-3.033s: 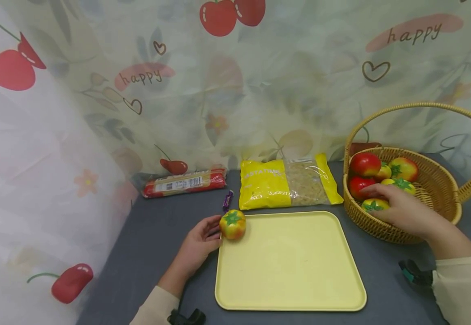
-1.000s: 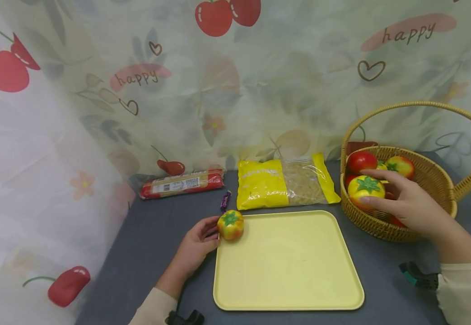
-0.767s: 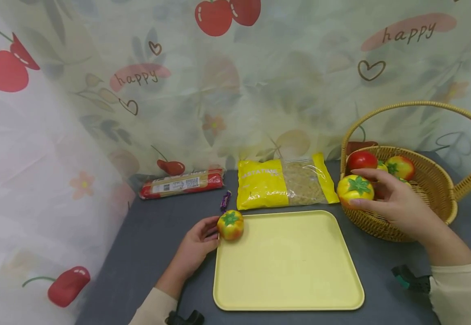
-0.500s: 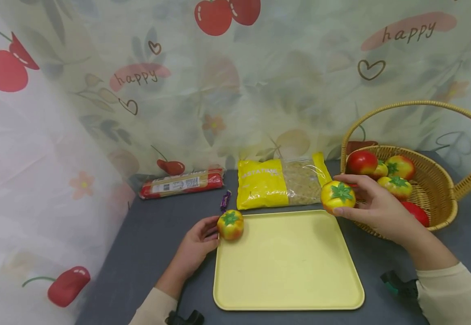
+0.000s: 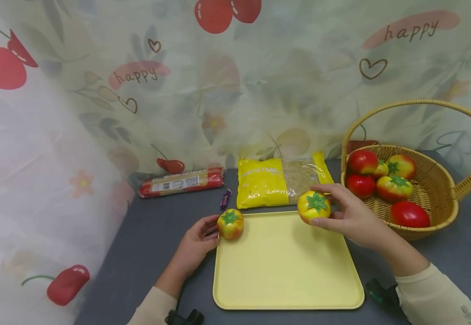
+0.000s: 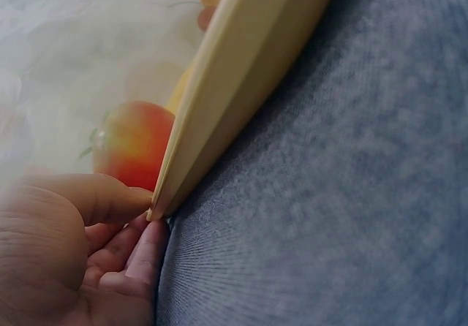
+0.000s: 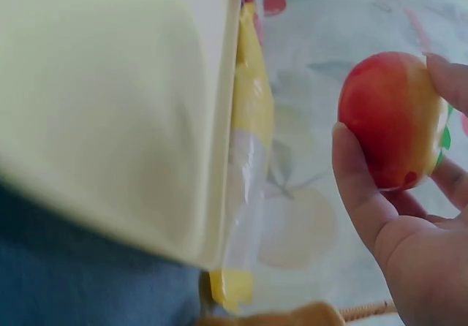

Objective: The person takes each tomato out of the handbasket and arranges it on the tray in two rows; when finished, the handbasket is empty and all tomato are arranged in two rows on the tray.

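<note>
Hands, left (image 5: 196,241) pinching tray (image 5: 288,266), right (image 5: 357,221) holding tomato (image 5: 309,211), basket (image 5: 438,187) of tomatoes (image 5: 410,215)

In the head view, the near edge of the counter (image 5: 150,225) falls below the picture, which also crops both sleeves (image 5: 430,293); the mark (image 5: 468,315) on the right one is too small to tell. Toward the counter's far right corner, the basket (image 5: 434,198) has its handle cut off, and a small tomato (image 5: 380,170) sits partly hidden.

The held tomato (image 5: 309,208) and right hand (image 5: 355,221) cover part of the bag (image 5: 263,185). The corner tomato (image 5: 230,224) hides the far left corner of the tray (image 5: 288,266).

Wrist views crop the left hand (image 5: 196,241) and right hand.
</note>
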Demonstrator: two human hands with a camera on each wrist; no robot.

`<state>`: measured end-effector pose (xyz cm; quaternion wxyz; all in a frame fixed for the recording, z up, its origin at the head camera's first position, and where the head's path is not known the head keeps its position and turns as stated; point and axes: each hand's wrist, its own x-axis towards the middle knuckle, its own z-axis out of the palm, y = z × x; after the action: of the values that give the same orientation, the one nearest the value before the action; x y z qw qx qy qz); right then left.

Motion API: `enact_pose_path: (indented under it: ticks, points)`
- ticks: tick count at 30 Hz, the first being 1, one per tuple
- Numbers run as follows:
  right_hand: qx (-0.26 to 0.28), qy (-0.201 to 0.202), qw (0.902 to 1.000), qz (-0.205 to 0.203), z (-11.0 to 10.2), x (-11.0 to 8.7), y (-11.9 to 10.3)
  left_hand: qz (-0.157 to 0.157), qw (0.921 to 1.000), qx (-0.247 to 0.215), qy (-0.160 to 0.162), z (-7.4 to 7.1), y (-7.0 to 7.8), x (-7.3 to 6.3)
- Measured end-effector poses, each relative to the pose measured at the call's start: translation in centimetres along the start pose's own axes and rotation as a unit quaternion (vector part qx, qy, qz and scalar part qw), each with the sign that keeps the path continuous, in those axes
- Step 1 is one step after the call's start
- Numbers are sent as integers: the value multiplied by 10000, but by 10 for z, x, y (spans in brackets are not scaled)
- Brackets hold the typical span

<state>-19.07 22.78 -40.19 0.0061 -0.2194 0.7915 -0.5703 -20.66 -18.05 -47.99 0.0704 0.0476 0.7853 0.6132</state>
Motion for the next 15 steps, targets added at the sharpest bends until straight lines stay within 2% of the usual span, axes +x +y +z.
enact_pose_path:
  ticks: [6,15]
  points:
    - [20,-149,9998,-95,17,6,0,-41,10000,27,17,0,0,0]
    - [-432,-371,9983,-101,35,23,-3,4,10000,-9,-17,0,-3,1]
